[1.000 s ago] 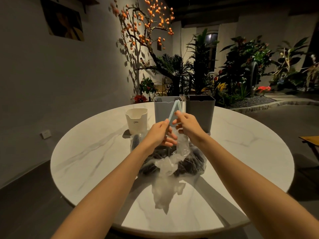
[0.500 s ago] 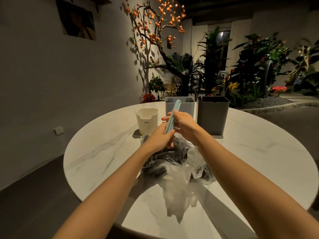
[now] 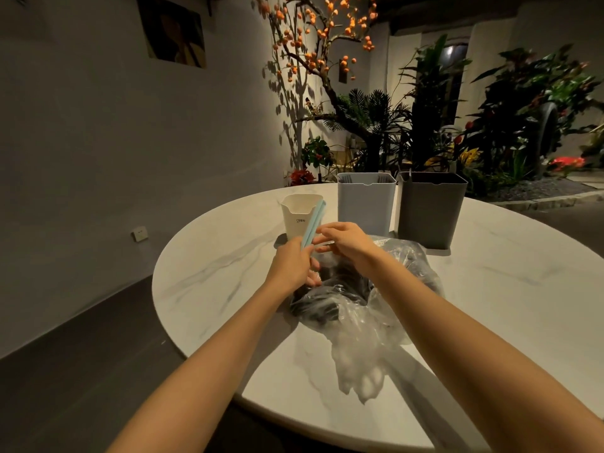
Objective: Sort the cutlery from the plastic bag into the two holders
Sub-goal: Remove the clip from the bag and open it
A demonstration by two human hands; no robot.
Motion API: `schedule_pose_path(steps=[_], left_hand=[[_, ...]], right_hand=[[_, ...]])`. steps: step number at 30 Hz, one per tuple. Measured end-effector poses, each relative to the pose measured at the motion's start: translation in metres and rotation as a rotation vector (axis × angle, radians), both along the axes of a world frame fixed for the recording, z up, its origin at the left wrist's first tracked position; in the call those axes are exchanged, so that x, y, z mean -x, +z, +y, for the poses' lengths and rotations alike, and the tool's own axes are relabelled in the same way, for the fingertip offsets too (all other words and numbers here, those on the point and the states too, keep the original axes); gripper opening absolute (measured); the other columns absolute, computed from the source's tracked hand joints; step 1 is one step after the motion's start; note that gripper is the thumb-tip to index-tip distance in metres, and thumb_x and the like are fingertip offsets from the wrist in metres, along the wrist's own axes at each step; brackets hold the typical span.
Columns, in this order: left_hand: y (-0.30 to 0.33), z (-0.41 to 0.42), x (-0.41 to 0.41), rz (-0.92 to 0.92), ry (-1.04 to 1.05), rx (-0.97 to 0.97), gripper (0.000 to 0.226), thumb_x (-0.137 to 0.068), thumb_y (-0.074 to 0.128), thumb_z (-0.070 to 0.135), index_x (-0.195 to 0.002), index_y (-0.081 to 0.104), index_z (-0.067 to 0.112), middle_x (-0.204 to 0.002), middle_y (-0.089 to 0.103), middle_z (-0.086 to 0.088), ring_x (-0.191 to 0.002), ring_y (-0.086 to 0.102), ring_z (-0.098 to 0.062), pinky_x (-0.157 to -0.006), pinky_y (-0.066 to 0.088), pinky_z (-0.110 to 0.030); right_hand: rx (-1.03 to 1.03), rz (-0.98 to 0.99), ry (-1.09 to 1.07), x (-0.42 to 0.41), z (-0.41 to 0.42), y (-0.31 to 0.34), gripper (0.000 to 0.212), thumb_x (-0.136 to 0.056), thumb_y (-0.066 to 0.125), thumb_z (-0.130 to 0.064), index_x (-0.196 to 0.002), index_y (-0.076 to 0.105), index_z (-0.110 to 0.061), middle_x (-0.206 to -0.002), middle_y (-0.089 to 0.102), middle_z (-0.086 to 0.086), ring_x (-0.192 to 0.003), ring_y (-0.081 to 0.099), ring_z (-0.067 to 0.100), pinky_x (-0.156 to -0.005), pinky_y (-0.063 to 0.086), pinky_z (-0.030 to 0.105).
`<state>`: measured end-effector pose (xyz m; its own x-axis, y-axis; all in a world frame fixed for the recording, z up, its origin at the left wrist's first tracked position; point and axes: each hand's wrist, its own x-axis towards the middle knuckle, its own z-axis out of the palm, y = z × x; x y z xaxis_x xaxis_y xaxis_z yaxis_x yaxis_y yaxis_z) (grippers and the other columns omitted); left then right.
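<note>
Cutlery: a pair of pale blue sticks (image 3: 313, 223), likely chopsticks or thin handles, held near bench centre, tips angled up toward 12 o'clock and overlapping the cream cup (image 3: 299, 214). Left hand (image 3: 292, 265) grips the lower ends, fingers curled round them. Right hand (image 3: 343, 238) sits just beside at 3 o'clock of the sticks, fingers loosely extended toward them; can't tell whether it pinches them or only touches.

Plastic bag (image 3: 362, 308) lies crumpled directly under both hands, dark cutlery still inside, loose clear tail trailing to 6 o'clock. Light grey holder (image 3: 365, 207) stands at 1 o'clock of the hands, dark grey holder (image 3: 430, 212) just beside it further right, both upright. Round marble bench (image 3: 510, 289) carries everything; plants and an orange-fruited tree behind.

Step, as judged: one item pulled from the bag, mid-sort, most of the bag left. Next move needs the sticks lifted clear, lined up vertical over the chosen container's mouth and dropped in; which one suits them isn't clear.
</note>
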<state>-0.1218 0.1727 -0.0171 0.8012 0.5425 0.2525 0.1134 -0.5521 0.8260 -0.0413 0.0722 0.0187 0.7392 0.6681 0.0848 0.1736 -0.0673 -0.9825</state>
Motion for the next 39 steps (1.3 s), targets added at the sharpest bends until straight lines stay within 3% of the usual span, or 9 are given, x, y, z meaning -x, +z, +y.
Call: schedule_pose_path(steps=[5,9,13,19,23,27,30,35,39], left_hand=[[-0.001,0.007,0.007,-0.082,-0.004,-0.101,0.029,-0.101,0.046,0.026,-0.124,0.060,0.014,-0.081,0.070,-0.005,-0.058,0.068,-0.014,-0.059,0.058,-0.024],[-0.002,0.016,0.007,-0.057,0.076,-0.278,0.027,-0.094,0.057,0.040,-0.095,0.073,0.018,-0.073,0.071,0.000,-0.066,0.067,-0.016,-0.071,0.058,-0.038],[-0.005,0.021,0.007,-0.061,0.148,-0.296,0.034,-0.089,0.064,0.043,-0.081,0.076,0.012,-0.071,0.072,-0.003,-0.065,0.067,-0.019,-0.071,0.057,-0.039],[-0.007,0.018,0.015,-0.029,0.219,-0.403,0.035,-0.092,0.058,0.046,-0.084,0.075,0.016,-0.072,0.067,0.002,-0.064,0.059,-0.019,-0.058,0.049,-0.029],[-0.009,0.020,0.021,0.000,0.296,-0.475,0.034,-0.093,0.056,0.046,-0.088,0.073,0.018,-0.075,0.062,0.004,-0.066,0.055,-0.018,-0.055,0.042,-0.025],[-0.015,0.035,0.027,0.184,0.444,-0.568,0.038,-0.094,0.049,0.047,-0.083,0.068,0.016,-0.078,0.065,-0.002,-0.074,0.062,-0.025,-0.066,0.053,-0.034],[-0.019,0.042,0.028,0.373,0.488,-0.630,0.034,-0.094,0.048,0.042,-0.092,0.065,0.012,-0.082,0.060,-0.003,-0.074,0.055,-0.022,-0.063,0.043,-0.030],[-0.023,0.039,0.026,0.530,0.458,-0.679,0.042,-0.095,0.042,0.051,-0.101,0.061,0.014,-0.093,0.060,-0.005,-0.085,0.057,-0.024,-0.069,0.041,-0.031],[-0.021,0.032,0.026,0.377,0.468,-0.628,0.047,-0.097,0.036,0.050,-0.093,0.064,0.012,-0.092,0.065,-0.005,-0.087,0.061,-0.028,-0.073,0.048,-0.034]], right_hand=[[0.112,-0.110,0.011,-0.001,0.010,-0.005,0.035,-0.098,0.053,-0.031,-0.107,0.066,0.000,-0.086,0.065,0.003,-0.073,0.057,0.011,-0.061,0.046,0.019],[0.055,-0.066,-0.035,-0.003,0.017,-0.009,0.031,-0.099,0.052,-0.030,-0.092,0.065,-0.002,-0.076,0.061,0.006,-0.062,0.050,0.012,-0.048,0.042,0.017],[0.012,-0.039,-0.081,-0.004,0.021,-0.011,0.031,-0.099,0.052,-0.026,-0.101,0.065,0.002,-0.087,0.066,0.009,-0.062,0.051,0.009,-0.054,0.044,0.016],[0.085,-0.074,-0.052,-0.003,0.022,-0.012,0.035,-0.098,0.053,-0.030,-0.104,0.065,0.003,-0.071,0.060,0.001,-0.060,0.050,0.008,-0.048,0.041,0.014],[0.122,-0.117,-0.024,0.000,0.028,-0.014,0.038,-0.097,0.054,-0.030,-0.107,0.065,0.006,-0.076,0.060,0.002,-0.063,0.050,0.011,-0.061,0.043,0.020],[0.190,-0.214,-0.017,0.004,0.031,-0.019,0.033,-0.099,0.051,-0.028,-0.110,0.064,0.000,-0.083,0.063,0.004,-0.070,0.052,0.014,-0.067,0.044,0.026],[0.269,-0.320,-0.033,0.002,0.035,-0.023,0.028,-0.098,0.051,-0.024,-0.110,0.065,-0.002,-0.088,0.064,0.005,-0.063,0.052,0.009,-0.064,0.048,0.025],[0.338,-0.432,-0.047,0.002,0.035,-0.027,0.020,-0.096,0.053,-0.025,-0.102,0.067,-0.013,-0.090,0.068,0.002,-0.085,0.063,0.018,-0.096,0.047,0.047],[0.281,-0.405,-0.018,0.001,0.029,-0.026,0.022,-0.096,0.052,-0.013,-0.111,0.067,-0.005,-0.095,0.067,0.008,-0.069,0.056,0.007,-0.069,0.049,0.023]])
